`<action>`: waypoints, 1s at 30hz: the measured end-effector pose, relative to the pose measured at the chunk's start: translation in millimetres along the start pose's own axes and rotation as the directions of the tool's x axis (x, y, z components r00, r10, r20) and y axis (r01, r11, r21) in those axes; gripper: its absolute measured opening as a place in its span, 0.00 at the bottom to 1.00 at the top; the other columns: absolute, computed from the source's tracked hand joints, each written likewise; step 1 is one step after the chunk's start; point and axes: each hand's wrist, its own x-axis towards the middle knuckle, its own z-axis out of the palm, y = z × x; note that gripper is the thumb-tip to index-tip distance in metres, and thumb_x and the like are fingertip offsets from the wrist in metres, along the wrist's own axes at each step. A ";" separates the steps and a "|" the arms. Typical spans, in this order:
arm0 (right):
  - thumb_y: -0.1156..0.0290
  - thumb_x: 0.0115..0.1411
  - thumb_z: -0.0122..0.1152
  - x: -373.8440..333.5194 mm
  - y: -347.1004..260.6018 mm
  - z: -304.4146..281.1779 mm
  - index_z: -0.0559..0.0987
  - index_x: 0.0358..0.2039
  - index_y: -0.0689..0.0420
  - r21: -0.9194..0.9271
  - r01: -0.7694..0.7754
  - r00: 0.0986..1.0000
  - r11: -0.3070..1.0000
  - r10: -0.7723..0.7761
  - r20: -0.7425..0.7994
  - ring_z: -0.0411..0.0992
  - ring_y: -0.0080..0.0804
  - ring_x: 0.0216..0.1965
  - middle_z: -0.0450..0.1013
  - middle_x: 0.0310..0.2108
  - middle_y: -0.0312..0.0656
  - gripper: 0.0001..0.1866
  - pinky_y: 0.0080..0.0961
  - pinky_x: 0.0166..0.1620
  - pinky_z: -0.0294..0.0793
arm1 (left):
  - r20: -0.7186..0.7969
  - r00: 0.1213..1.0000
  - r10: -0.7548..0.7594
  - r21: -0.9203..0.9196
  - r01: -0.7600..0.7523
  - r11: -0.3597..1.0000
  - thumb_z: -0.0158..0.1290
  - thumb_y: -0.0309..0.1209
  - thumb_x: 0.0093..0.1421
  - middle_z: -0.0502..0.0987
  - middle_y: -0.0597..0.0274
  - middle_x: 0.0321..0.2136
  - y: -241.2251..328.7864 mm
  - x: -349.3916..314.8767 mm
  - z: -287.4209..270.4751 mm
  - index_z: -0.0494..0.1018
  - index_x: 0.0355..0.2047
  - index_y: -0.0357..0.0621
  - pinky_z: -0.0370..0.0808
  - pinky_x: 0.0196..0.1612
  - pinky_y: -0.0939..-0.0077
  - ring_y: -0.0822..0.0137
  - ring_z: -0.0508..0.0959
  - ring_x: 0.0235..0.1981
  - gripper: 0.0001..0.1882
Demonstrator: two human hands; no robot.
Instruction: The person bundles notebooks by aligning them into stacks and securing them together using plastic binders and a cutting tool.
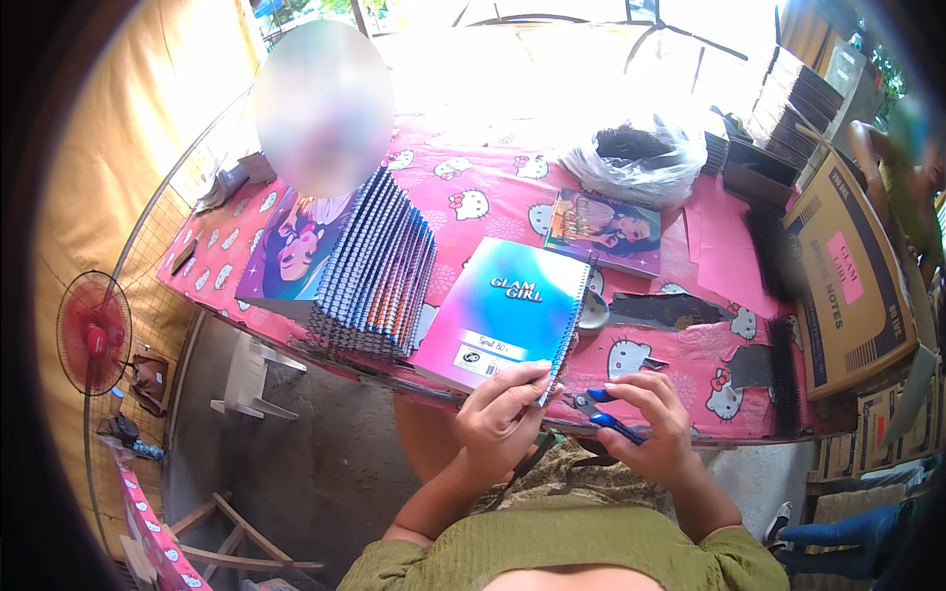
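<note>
A spiral notebook (512,310) with a pink and blue cover lies slanted on the table before me, its wire coil along the right side. My left hand (501,414) pinches its near right corner, by the lower end of the coil. Just right of that corner, my right hand (655,426) holds small blue-handled pliers (616,426), jaws towards the coil end and handles spread. The jaws look apart from the wire. To the left stands a tall stack of spiral notebooks (379,261) with illustrated covers.
Behind lies another illustrated notebook (603,231), near a clear plastic bag (655,172) with dark contents. Black bristly bundles (783,379) and a large carton (852,271) line the right side. A fan (94,330) and a white stool (254,379) stand left. A blurred patch hides the far left.
</note>
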 end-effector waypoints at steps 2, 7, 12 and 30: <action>0.68 0.47 0.71 5.6 -4.3 5.2 0.77 0.46 0.58 0.009 0.027 0.999 1.000 -0.027 0.022 0.72 0.41 0.42 0.74 0.42 0.45 0.24 0.38 0.45 0.72 | 0.003 1.000 -0.019 -0.007 0.019 1.000 0.58 0.09 0.46 0.79 0.50 0.38 0.6 -0.6 0.2 0.78 0.32 0.31 0.82 0.38 0.74 0.63 0.82 0.36 0.12; 0.67 0.59 0.63 6.6 9.5 8.2 0.78 0.43 0.61 0.621 -0.632 0.770 0.463 0.291 0.567 0.74 0.29 0.35 0.76 0.38 0.41 0.15 0.28 0.38 0.75 | 0.030 0.995 0.100 0.062 -0.102 0.993 0.56 0.08 0.46 0.79 0.50 0.37 -9.3 -5.9 -3.9 0.78 0.32 0.31 0.82 0.39 0.72 0.61 0.82 0.37 0.12; 0.67 0.63 0.58 1.9 10.3 17.8 0.77 0.47 0.63 0.664 -0.686 0.728 0.298 0.282 0.625 0.74 0.22 0.32 0.77 0.38 0.40 0.16 0.19 0.35 0.74 | 0.043 0.992 0.119 0.063 -0.122 0.991 0.58 0.09 0.48 0.79 0.49 0.38 -7.3 1.5 -10.3 0.74 0.29 0.31 0.83 0.40 0.69 0.58 0.82 0.40 0.10; 0.62 0.55 0.65 55.0 156.7 -12.6 0.78 0.40 0.66 -0.042 -0.544 0.838 0.838 0.539 -0.090 0.73 0.51 0.48 0.73 0.46 0.55 0.19 0.38 0.50 0.71 | -0.788 0.614 -0.045 0.209 0.336 0.918 0.63 0.29 0.56 0.74 0.65 0.22 -105.1 123.7 -264.8 0.70 0.23 0.39 0.70 0.30 0.82 0.77 0.71 0.23 0.13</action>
